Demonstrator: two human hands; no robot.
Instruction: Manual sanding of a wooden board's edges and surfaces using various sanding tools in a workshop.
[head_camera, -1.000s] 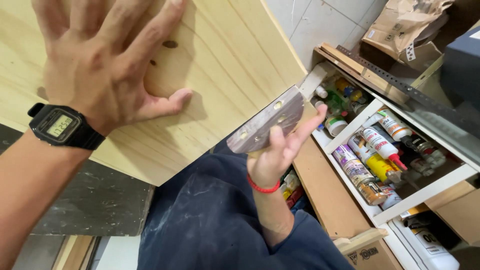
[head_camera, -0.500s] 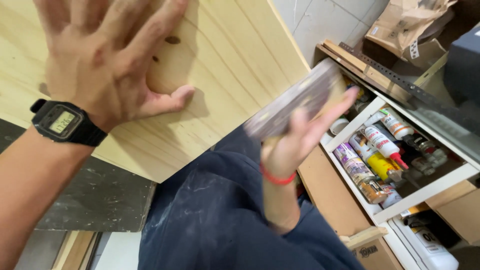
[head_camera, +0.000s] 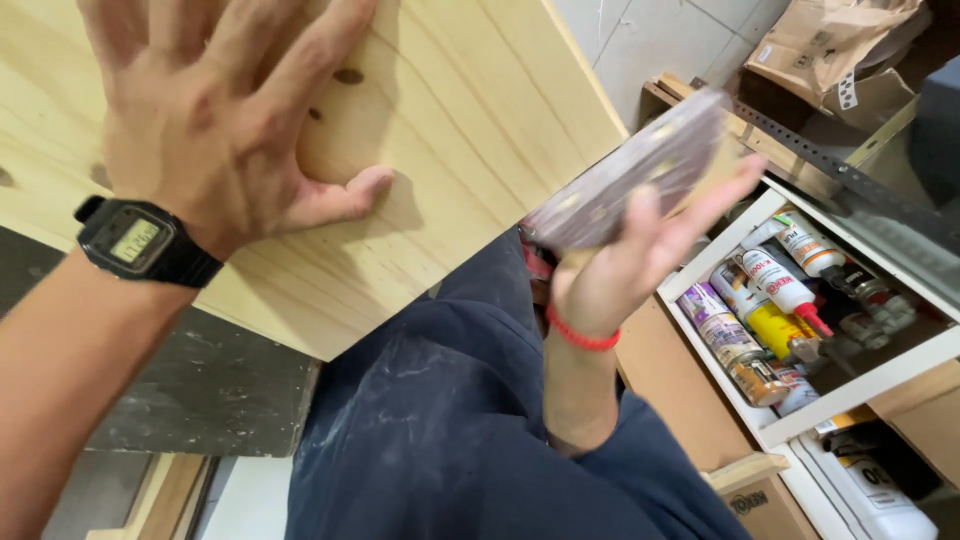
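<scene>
Bright, even light; motion blur on sanding block (head_camera: 630, 180).

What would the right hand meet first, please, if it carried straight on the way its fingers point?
Probably the stacked wooden strips at the shelf's top edge: the right hand, gripping a brownish sanding pad, points up-right towards them. Depth is unclear.

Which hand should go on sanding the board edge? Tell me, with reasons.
Right. The right hand already holds the sanding pad beside the pine board's edge, while the left hand lies spread flat on its face, steadying it.
</scene>
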